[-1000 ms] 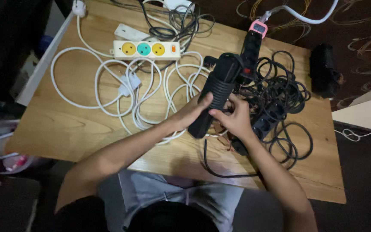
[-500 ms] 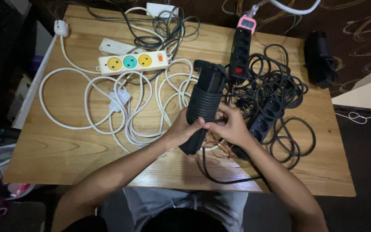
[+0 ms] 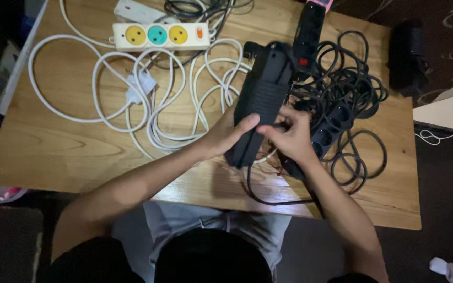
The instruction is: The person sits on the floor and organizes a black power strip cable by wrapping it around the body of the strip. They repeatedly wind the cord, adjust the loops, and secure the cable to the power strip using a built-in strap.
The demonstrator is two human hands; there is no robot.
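My left hand point(image 3: 230, 134) grips a long black power strip point(image 3: 262, 99) with its black cable wound tightly around the body. It is held tilted above the wooden table point(image 3: 64, 152). My right hand point(image 3: 289, 135) pinches the loose end of that black cable point(image 3: 268, 196) against the strip's lower half. The free cable drops in a loop toward the table's near edge.
A white power strip with yellow and green sockets point(image 3: 158, 35) lies at the back with its white cord point(image 3: 148, 105) looped across the table. A tangle of black cables point(image 3: 342, 99) and another black strip with a red switch point(image 3: 308, 31) lie right. A dark bundle point(image 3: 407, 52) sits off the table's right corner.
The wound black strip has tipped and shifted slightly right and up. My left thumb now rests across its front, and my right hand has moved up along the cable end.
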